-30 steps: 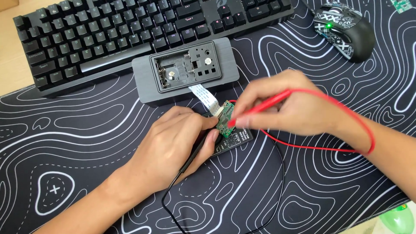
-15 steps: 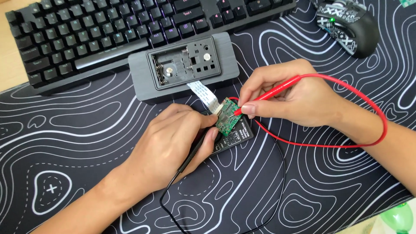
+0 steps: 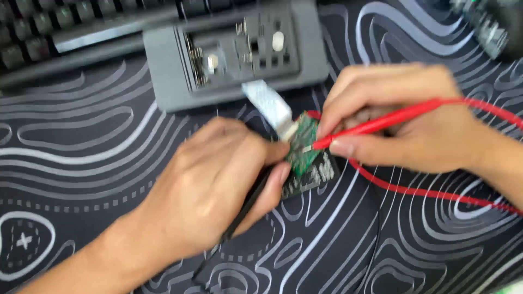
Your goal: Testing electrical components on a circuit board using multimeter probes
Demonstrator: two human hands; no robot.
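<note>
Head view: the right hand (image 3: 403,122) is pinching a red probe (image 3: 381,121), its tip touching the small green circuit board (image 3: 301,144) mid-worktop. The left hand (image 3: 218,185) is closing round a black probe (image 3: 248,204), steadying the board. Probing is under way; the grey casing (image 3: 163,65) is lying open near the far edge.

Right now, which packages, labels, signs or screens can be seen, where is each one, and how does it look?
No package, sign or screen is in view.
Printed black chip: under the green circuit board, between the left hand and the right hand; flat, dark, with small white markings, too blurred to tell more.
</note>
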